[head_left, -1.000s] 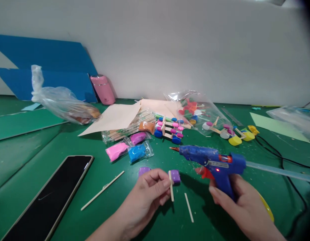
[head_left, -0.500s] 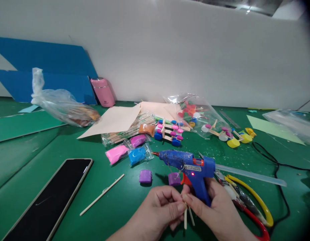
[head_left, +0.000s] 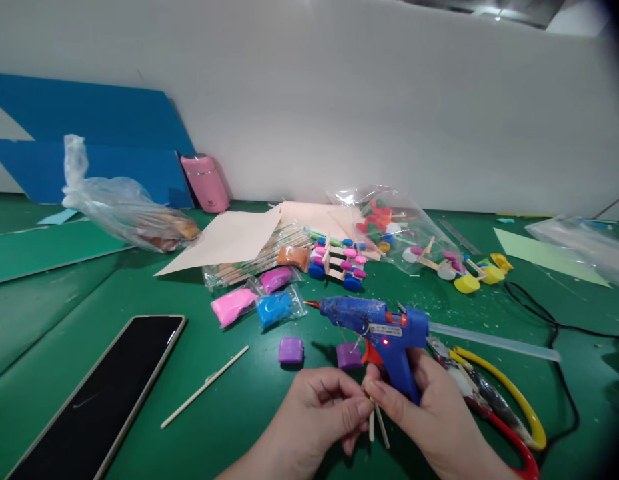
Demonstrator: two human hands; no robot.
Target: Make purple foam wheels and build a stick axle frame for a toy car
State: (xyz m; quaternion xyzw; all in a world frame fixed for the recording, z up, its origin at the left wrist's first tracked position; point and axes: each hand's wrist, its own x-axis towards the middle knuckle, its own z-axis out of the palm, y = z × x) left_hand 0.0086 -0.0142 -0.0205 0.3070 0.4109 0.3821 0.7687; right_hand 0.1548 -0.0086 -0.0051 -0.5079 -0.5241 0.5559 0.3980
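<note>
My left hand is closed in a pinch on two short wooden sticks, whose lower ends poke out below the fingertips. Against it, my right hand touches the sticks' upper ends with thumb and finger. The blue hot glue gun has its handle in that same right hand, its copper nozzle pointing left and a red light lit on its side. A clear glue stick juts from the gun's back. Just beyond my hands lie two purple blocks. The pinched ends of the sticks are hidden by my fingers.
Left lie a longer stick and a phone. Pliers with red and yellow handles sit right, near a black cord. Behind are clay packets, small wheeled stick models, and a pink bottle.
The glue gun has tilted slightly, its glue stick's end shifting a little left and up. Both hands keep nearly the same place, and the sticks' lower ends have risen slightly.
</note>
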